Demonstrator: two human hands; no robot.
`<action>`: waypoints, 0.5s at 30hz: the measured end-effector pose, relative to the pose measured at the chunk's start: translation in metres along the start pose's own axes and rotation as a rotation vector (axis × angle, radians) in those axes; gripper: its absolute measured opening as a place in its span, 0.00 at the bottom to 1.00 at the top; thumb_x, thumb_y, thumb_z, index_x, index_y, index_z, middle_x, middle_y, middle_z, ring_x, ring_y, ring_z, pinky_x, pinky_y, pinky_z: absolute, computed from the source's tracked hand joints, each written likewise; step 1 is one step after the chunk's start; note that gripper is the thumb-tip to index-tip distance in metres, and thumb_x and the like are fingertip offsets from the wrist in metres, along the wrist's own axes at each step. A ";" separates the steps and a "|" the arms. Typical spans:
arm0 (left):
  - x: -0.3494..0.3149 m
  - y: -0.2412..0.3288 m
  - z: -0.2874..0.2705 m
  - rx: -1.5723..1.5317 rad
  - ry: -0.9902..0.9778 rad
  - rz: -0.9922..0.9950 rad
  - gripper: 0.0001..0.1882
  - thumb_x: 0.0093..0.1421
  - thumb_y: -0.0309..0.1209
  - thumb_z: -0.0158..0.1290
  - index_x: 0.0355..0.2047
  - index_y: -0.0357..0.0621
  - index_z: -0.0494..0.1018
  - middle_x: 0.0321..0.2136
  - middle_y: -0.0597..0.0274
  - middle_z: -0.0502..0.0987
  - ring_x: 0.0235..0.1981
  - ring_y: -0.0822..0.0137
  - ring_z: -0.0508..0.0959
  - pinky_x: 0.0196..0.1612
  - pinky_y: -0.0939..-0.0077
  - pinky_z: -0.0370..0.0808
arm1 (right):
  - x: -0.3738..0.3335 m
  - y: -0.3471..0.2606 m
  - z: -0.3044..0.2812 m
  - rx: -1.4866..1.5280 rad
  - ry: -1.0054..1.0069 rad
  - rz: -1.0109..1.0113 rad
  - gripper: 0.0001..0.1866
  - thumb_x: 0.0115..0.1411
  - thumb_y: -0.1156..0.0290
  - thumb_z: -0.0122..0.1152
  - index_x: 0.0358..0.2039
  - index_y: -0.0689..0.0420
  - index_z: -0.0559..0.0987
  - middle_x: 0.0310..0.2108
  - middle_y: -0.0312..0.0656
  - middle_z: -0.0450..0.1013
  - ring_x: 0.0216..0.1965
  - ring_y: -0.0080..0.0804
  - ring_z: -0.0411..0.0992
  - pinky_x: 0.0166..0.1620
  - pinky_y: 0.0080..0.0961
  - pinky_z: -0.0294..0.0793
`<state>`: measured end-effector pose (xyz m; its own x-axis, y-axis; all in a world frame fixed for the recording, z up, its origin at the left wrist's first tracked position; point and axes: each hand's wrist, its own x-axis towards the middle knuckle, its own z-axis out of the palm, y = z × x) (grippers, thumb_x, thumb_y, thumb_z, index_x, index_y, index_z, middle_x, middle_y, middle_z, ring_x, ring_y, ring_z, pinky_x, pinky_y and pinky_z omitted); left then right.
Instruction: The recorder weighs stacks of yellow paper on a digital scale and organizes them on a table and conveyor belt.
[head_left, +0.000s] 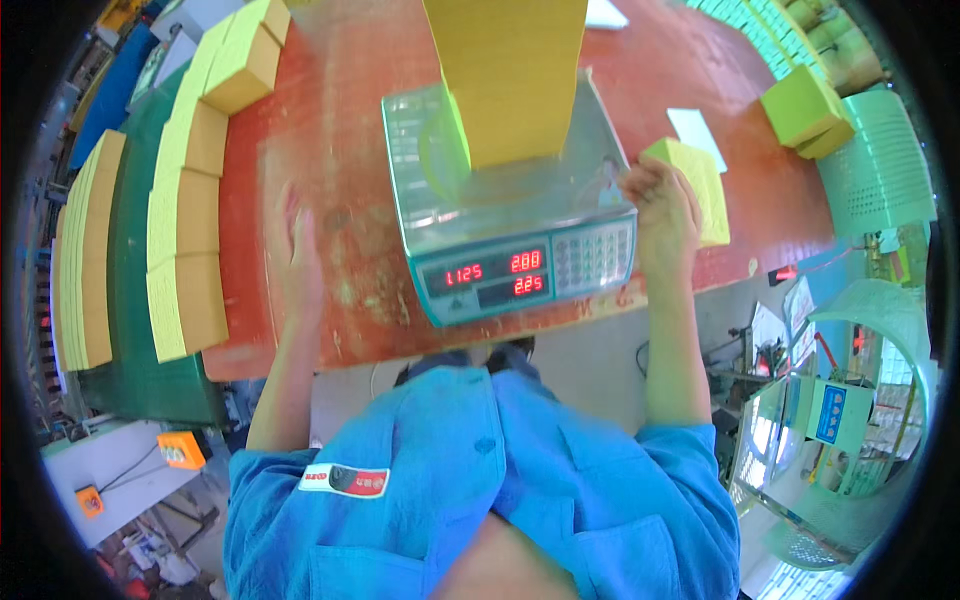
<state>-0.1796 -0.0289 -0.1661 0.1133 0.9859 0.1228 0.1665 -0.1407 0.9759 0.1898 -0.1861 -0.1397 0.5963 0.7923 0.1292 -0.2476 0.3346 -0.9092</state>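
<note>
A digital weighing scale point(490, 215) with a metal pan and lit red digits stands on the red table in front of me. On its pan rests a tall yellow block point(510, 90), its top cut off by the picture's upper edge. My left hand point(300, 245) hovers left of the scale, held edge-on with fingers stretched, nothing in it. By the scale's right front corner is my right hand point(665, 205), its fingers loosely bent. Beside and partly behind that hand sits a yellow stack point(708, 185); whether they touch I cannot tell.
Several yellow stacks point(185, 215) form a row along the table's left side, with another row point(90, 250) farther left on a green surface point(130, 215). More yellow blocks point(805, 110) lie at the far right, near a pale green perforated sheet point(880, 165). A white card point(697, 135) lies right of the scale.
</note>
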 end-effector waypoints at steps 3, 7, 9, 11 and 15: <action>-0.076 -0.053 -0.077 0.481 0.040 0.076 0.26 0.64 0.32 0.46 0.61 0.36 0.60 0.62 0.51 0.60 0.63 0.55 0.60 0.64 0.62 0.57 | -0.060 -0.010 -0.026 -0.199 0.004 0.017 0.12 0.65 0.74 0.44 0.40 0.67 0.76 0.32 0.44 0.74 0.33 0.28 0.73 0.39 0.23 0.69; -0.154 -0.058 -0.079 0.940 0.081 0.055 0.26 0.62 0.30 0.48 0.59 0.33 0.61 0.62 0.43 0.59 0.64 0.46 0.57 0.65 0.58 0.53 | -0.084 -0.004 -0.070 -0.308 -0.005 0.073 0.10 0.64 0.77 0.45 0.34 0.66 0.76 0.27 0.39 0.72 0.29 0.23 0.70 0.36 0.19 0.67; -0.177 -0.067 -0.058 1.067 0.122 0.061 0.26 0.62 0.30 0.48 0.59 0.33 0.61 0.63 0.43 0.58 0.65 0.45 0.56 0.66 0.57 0.51 | -0.085 -0.001 -0.090 -0.377 -0.065 0.081 0.09 0.63 0.79 0.47 0.33 0.65 0.77 0.25 0.36 0.71 0.27 0.19 0.68 0.34 0.16 0.65; -0.191 -0.076 -0.031 1.045 0.182 0.027 0.27 0.62 0.32 0.48 0.60 0.33 0.60 0.64 0.42 0.55 0.66 0.45 0.53 0.67 0.55 0.48 | -0.084 -0.008 -0.102 -0.468 -0.125 0.097 0.08 0.62 0.79 0.47 0.32 0.64 0.77 0.24 0.35 0.71 0.27 0.17 0.67 0.33 0.15 0.64; -0.214 -0.065 0.009 1.119 0.209 0.032 0.29 0.62 0.33 0.49 0.61 0.33 0.59 0.64 0.42 0.55 0.66 0.45 0.52 0.67 0.57 0.48 | -0.075 -0.007 -0.133 -0.613 -0.311 0.108 0.08 0.62 0.80 0.49 0.33 0.63 0.78 0.24 0.34 0.71 0.26 0.15 0.66 0.30 0.14 0.63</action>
<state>-0.2064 -0.2319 -0.2578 -0.0147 0.9614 0.2749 0.9590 -0.0642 0.2759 0.2483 -0.3156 -0.1956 0.3231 0.9451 0.0494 0.2374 -0.0305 -0.9709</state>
